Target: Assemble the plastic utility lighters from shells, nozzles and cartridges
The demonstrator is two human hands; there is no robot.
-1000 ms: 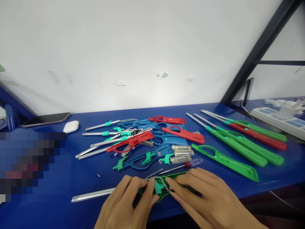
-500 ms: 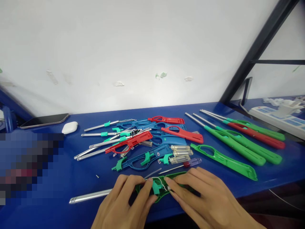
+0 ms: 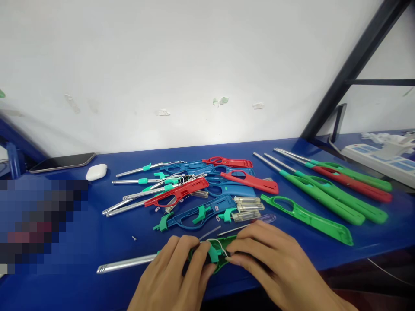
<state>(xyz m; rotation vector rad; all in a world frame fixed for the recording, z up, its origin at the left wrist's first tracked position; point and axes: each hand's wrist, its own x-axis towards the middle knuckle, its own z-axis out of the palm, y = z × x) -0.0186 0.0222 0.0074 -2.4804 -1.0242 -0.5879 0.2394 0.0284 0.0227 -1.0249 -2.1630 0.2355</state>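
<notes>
Close to the table's front edge lies a green lighter half-shell [image 3: 221,264] with a teal trigger [image 3: 213,254] and a white wire [image 3: 216,241] in it. A metal lighter tube [image 3: 126,263] sticks out leftward from under my left hand [image 3: 177,270]. That hand's fingers are closed on the shell's left part, beside the trigger. My right hand [image 3: 272,261] pinches at the white wire over the shell's right part; its fingertips hide what exactly is between them. Just behind it is a screwdriver [image 3: 235,229], its handle partly covered by the hand.
Behind my hands lie red shells [image 3: 178,193], blue shells [image 3: 197,216], metal tubes and clear fuel tanks [image 3: 248,206]. Assembled lighters [image 3: 324,196] and a green half-shell [image 3: 311,220] are at right. A small screw [image 3: 134,238], phone [image 3: 63,163] and white case [image 3: 96,172] sit at left.
My right hand has shifted slightly, its fingers drawn together at the white wire and now covering part of the screwdriver's handle. My left hand stays on the shell.
</notes>
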